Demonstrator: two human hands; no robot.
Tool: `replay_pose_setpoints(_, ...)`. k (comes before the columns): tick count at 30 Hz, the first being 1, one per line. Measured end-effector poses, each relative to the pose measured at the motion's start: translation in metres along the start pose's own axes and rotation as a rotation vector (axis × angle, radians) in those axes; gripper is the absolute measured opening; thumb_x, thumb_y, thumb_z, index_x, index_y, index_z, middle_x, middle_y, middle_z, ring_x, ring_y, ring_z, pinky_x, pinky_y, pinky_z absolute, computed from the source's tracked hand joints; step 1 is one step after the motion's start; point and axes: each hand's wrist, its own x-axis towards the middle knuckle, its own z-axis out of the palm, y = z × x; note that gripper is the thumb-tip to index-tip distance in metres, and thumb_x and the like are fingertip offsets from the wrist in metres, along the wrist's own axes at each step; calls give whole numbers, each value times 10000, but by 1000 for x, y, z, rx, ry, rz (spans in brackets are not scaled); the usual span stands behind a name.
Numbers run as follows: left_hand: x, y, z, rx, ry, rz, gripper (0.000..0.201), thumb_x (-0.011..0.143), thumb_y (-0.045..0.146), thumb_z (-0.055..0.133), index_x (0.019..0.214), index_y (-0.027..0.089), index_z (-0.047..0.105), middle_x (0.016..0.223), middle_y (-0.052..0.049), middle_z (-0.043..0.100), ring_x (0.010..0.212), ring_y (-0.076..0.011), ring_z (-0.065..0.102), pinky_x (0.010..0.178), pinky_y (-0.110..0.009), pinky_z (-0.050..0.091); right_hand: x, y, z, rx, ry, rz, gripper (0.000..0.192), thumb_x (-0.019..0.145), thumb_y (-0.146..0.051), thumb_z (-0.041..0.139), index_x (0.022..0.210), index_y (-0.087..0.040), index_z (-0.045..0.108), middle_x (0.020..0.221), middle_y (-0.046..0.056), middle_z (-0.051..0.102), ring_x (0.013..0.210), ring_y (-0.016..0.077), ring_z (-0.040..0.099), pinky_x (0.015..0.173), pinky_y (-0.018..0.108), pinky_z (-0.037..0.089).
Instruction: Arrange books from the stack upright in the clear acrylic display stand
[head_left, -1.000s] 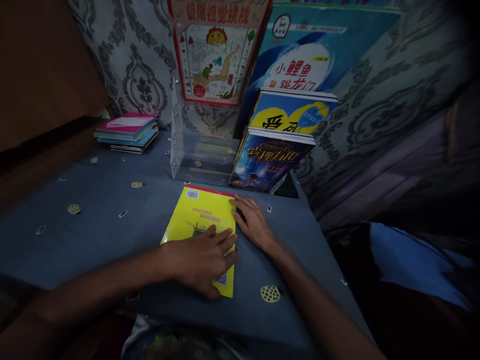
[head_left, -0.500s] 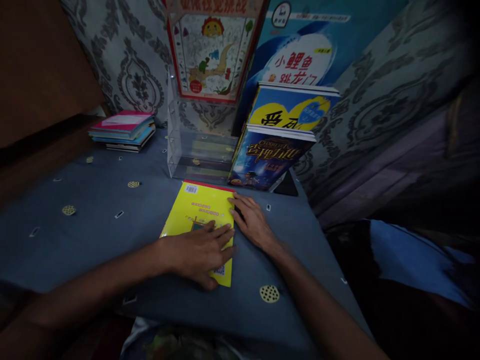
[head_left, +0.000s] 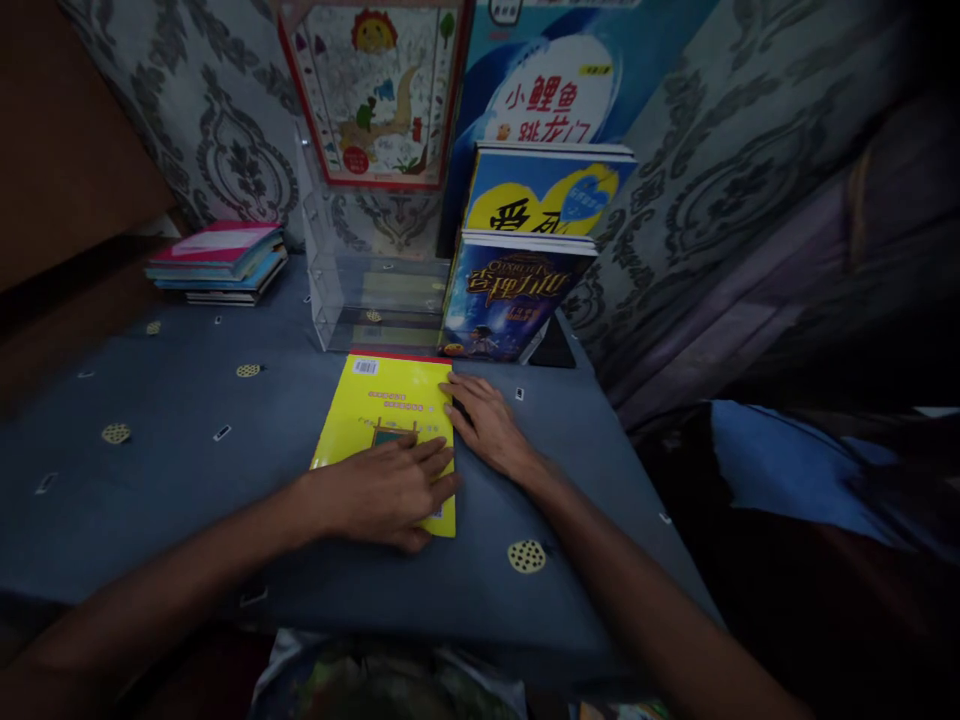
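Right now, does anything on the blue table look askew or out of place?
Only slightly: the thin yellow book lies flat, back cover up, a little skewed to the blue tablecloth's edge. The left hand rests flat on it; the right hand touches its right edge. Nothing looks spilled or damaged.

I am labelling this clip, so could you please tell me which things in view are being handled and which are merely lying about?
Being handled:
- yellow book, flat on the blue tablecloth
- left hand, palm down on it
- right hand, at its right edge

Lying about:
- stack of books, back left
- clear stand
- dark blue book, propped upright
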Motion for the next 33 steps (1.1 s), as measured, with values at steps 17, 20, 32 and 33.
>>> replay_pose_setpoints(17, -22, 17, 31, 86, 312, 8, 266, 1009, 282, 498, 1148, 109, 645, 1202, -132, 731, 1166, -248, 667, 1006, -401, 540, -58, -27, -15, 241, 18, -120, 385, 978, -208, 477, 1334, -221, 623, 1267, 96, 708, 1285, 280, 567, 1050, 534, 492)
replay_pose_setpoints(20, -24, 17, 32, 61, 330, 13, 289, 1015, 281, 494, 1188, 95, 632, 1220, -145, 722, 1189, -250, 659, 1014, -418, 539, -68, -37, -21, 271, 21, -134, 385, 971, -176, 469, 1315, -201, 640, 1188, 116, 725, 1213, 274, 602, 995, 508, 526)
replay_pose_setpoints(32, -23, 23, 24, 121, 385, 29, 251, 1016, 208, 491, 1116, 75, 679, 1140, -120, 757, 1101, -238, 704, 962, -391, 600, -102, -63, -36, 425, -37, -91, 397, 951, -128, 506, 1306, -234, 651, 1114, 96, 707, 1056, 216, 645, 910, 394, 566)
replay_pose_setpoints(33, -23, 23, 24, 119, 383, 23, 249, 1016, 206, 491, 1114, 80, 682, 1143, -119, 757, 1101, -235, 704, 962, -389, 601, -102, -64, -36, 435, -35, -93, 396, 948, -127, 514, 1305, -232, 651, 1108, 94, 711, 1050, 215, 647, 907, 391, 566)
